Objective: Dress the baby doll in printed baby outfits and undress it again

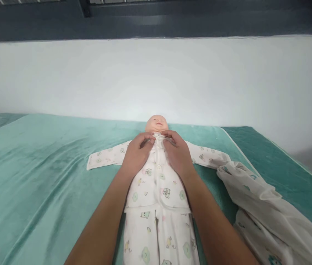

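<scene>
A baby doll [156,123] lies on its back in the middle, its head toward the wall. It wears a white long-sleeved shirt [144,187] with small printed animals and matching trousers [140,235]. At the left side of the shirt's neckline, my left hand [139,149] pinches the collar between thumb and fingers. My right hand [177,150] grips the collar's other side, with its thumb beside the front opening. A button [159,167] shows lower down the shirt front. Both sleeves stretch out sideways. My fingers hide part of the neckline.
A crumpled white printed cloth [257,191] lies to the right, touching the end of the right sleeve. Under everything spreads a green, wrinkled bed cover [48,176]. Behind the doll's head rises a white wall [156,77], with a dark beam [156,22] above it.
</scene>
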`<state>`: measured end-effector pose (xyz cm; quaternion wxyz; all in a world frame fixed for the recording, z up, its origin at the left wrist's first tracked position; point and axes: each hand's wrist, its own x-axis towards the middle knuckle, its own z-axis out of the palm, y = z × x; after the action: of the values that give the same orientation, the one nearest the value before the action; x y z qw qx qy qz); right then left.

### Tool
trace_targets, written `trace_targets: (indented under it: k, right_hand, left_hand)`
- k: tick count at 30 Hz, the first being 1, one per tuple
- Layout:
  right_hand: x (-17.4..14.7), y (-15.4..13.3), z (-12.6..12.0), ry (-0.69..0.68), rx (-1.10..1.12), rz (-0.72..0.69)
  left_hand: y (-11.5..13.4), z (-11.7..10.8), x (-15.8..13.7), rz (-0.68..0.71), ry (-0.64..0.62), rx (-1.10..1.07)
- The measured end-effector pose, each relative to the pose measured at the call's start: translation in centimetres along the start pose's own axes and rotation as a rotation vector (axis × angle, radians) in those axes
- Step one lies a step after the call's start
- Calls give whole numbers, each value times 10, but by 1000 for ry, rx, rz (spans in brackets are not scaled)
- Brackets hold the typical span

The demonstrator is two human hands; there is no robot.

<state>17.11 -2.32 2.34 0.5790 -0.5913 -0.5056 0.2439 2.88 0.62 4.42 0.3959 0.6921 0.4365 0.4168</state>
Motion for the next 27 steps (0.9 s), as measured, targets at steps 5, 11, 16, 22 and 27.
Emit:
trace_targets:
  k: [5, 11, 16, 22, 27]
  right_hand:
    - [-11, -2, -5, 0, 1, -3]
    - [-29, -3, -12, -33, 47, 3]
    - [-28, -1, -12, -40, 63, 37]
    - [-28, 1, -13, -93, 30, -80]
    - [-29, -1, -14, -134, -46, -195]
  left_hand:
    - [4, -5, -5, -25, -78, -62]
    - [4, -7, -8, 27, -144, -30]
    - [2, -6, -7, 61, -154, 13]
    - [1, -4, -6, 136, -170, 154]
    - [-1, -5, -8, 174, -250, 211]
